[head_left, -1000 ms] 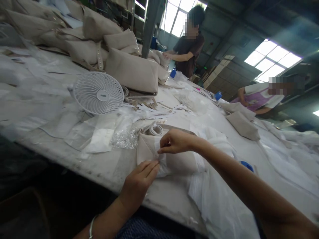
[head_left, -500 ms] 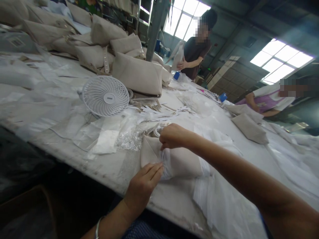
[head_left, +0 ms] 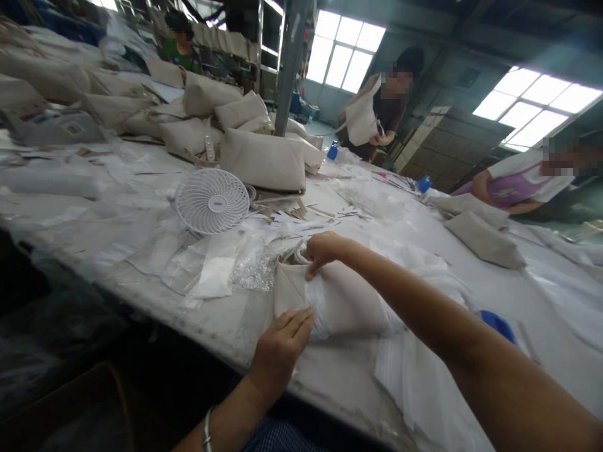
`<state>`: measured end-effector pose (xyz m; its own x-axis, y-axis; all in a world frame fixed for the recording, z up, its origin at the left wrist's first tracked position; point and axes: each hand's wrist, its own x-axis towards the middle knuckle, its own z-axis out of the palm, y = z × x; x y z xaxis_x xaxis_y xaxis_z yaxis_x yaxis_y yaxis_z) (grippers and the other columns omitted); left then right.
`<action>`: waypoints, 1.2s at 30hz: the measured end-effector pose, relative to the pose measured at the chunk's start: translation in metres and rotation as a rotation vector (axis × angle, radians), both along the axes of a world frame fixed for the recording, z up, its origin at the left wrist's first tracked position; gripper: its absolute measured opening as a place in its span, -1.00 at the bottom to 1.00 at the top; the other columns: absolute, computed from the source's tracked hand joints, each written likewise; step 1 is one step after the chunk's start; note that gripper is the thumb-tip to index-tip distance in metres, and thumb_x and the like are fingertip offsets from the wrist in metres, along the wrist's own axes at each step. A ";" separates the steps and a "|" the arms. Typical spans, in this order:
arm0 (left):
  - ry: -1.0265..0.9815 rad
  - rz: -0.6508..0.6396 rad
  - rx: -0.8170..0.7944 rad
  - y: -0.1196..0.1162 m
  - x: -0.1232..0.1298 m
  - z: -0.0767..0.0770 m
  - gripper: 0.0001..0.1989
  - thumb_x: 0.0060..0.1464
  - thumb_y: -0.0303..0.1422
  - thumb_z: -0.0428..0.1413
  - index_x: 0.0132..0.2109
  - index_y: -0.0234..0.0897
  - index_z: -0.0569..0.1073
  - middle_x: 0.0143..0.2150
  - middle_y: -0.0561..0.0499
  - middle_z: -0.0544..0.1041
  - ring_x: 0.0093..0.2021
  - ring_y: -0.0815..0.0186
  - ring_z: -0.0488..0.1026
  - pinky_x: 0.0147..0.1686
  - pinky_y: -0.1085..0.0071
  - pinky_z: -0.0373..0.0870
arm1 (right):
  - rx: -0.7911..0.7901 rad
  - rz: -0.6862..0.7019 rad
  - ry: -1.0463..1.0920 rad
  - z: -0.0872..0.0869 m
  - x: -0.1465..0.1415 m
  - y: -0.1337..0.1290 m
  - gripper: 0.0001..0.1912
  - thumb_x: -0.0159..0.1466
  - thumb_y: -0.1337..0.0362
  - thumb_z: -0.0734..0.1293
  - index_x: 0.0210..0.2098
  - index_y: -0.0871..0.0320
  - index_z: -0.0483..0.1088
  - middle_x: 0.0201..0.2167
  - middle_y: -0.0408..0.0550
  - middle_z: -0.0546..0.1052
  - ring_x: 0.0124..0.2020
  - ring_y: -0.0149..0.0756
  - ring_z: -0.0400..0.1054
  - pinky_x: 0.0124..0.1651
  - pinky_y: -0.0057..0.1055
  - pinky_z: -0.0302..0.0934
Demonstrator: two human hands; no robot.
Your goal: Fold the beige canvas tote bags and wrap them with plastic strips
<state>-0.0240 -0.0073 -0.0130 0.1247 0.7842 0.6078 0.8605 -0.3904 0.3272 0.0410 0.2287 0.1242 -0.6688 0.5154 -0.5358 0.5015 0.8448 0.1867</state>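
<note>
A beige handbag (head_left: pixel 351 295) lies on the table in front of me, partly inside a thin clear plastic bag (head_left: pixel 318 311). My left hand (head_left: pixel 285 339) is closed on the plastic at the near side, its fingers together against the handbag. My right hand (head_left: pixel 325 251) reaches across to the far side with curled fingers gripping the plastic near a pale looped strap (head_left: pixel 298 252). The left end of the handbag shows outside the plastic. My right forearm hides part of its other end.
A white round fan (head_left: pixel 213 202) stands left of the handbag. Behind it are piled beige bags (head_left: pixel 264 160) and paper scraps. Clear plastic bags (head_left: pixel 424 389) lie at right. A metal post (head_left: pixel 289 69) rises behind. Co-workers stand across the table, one holding a bag (head_left: pixel 362 116).
My view has shifted slightly, so the table things sit a little lower and further right. Both hands keep their places on the plastic. A co-worker's bag has turned and moved right.
</note>
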 end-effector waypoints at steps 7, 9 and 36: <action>0.010 -0.018 -0.004 -0.002 -0.001 0.004 -0.59 0.19 -0.53 0.11 0.18 -0.24 0.41 0.13 0.00 0.53 0.11 0.27 0.43 0.13 0.33 0.47 | 0.242 -0.305 0.441 -0.006 0.039 -0.009 -0.61 0.39 0.05 0.24 -0.13 0.19 0.58 -0.16 0.14 0.62 -0.14 -0.12 0.49 -0.16 -0.36 0.23; 0.017 -0.020 0.006 -0.002 -0.001 0.004 -0.58 0.18 -0.52 0.12 0.18 -0.24 0.40 0.13 -0.01 0.53 0.11 0.26 0.44 0.13 0.31 0.48 | 0.267 -0.262 0.556 -0.013 0.052 -0.032 -0.62 0.46 0.17 0.13 0.07 0.15 0.49 0.01 0.13 0.57 0.00 -0.15 0.45 -0.03 -0.34 0.23; -0.373 0.174 0.223 -0.028 -0.003 0.026 -0.28 0.17 -0.32 0.18 0.40 -0.08 0.07 0.37 -0.16 0.24 0.35 0.08 0.23 0.22 0.09 0.39 | -1.486 -1.260 2.316 -0.110 0.111 -0.223 -0.43 0.17 -0.11 0.46 0.06 0.06 0.47 0.12 -0.03 0.53 0.18 -0.14 0.36 0.27 -0.19 0.24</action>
<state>-0.0272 -0.0351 0.0133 -0.2562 0.6192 0.7423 0.7586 -0.3471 0.5514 0.1523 0.0055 0.0145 -0.2838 0.9326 -0.2230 -0.7568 -0.3606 -0.5451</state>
